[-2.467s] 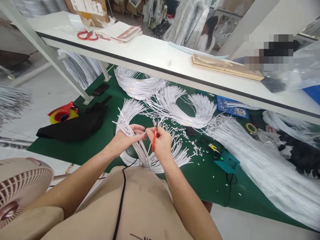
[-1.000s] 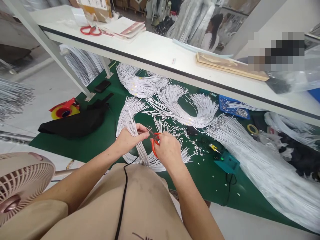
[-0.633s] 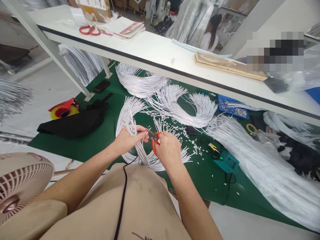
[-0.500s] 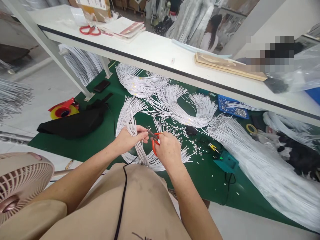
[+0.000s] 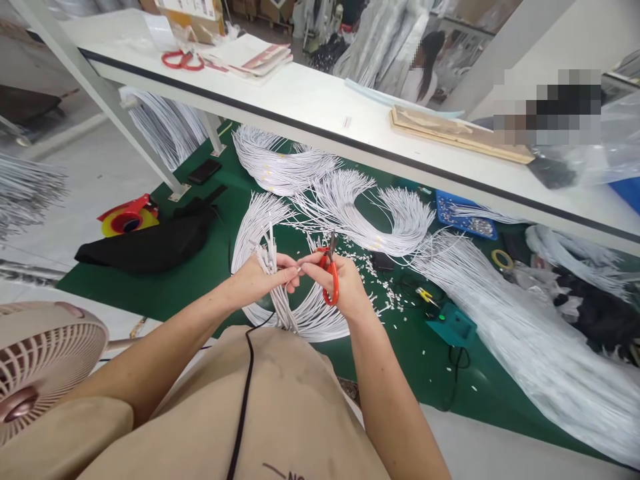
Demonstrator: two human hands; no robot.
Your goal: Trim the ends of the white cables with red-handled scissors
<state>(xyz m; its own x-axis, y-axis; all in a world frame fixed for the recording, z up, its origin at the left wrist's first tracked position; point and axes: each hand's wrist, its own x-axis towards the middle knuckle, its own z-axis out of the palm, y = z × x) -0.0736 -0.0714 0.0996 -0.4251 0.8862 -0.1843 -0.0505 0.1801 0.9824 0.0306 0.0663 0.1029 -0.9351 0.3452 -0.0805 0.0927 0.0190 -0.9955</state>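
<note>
My left hand [image 5: 267, 275] is closed around a bundle of white cables [image 5: 285, 308], whose ends stick up above the thumb. Between the two hands, my fingertips meet at a small whitish cable end [image 5: 300, 269]. My right hand [image 5: 343, 277] keeps a pair of red-handled scissors [image 5: 331, 285] in the palm, blades pointing away from me, while its thumb and forefinger pinch at that cable end. Around and behind the hands, more of the white cables curve over the green table mat [image 5: 400, 360]. Small white cut pieces [image 5: 393, 293] are scattered right of the scissors.
A raised white shelf [image 5: 310, 100] crosses behind, bearing red scissors [image 5: 183, 60] and a wooden strip [image 5: 460, 133]. A tape dispenser [image 5: 130, 217] and black cloth [image 5: 150, 247] lie left. A teal device [image 5: 453, 323] and wrapped cables [image 5: 530, 340] lie right. A fan [image 5: 45, 367] stands near my left arm.
The scissors have swung upright in my right hand, away from the cable end. My right fingertips have moved left to meet my left fingertips. The left hand has barely moved.
</note>
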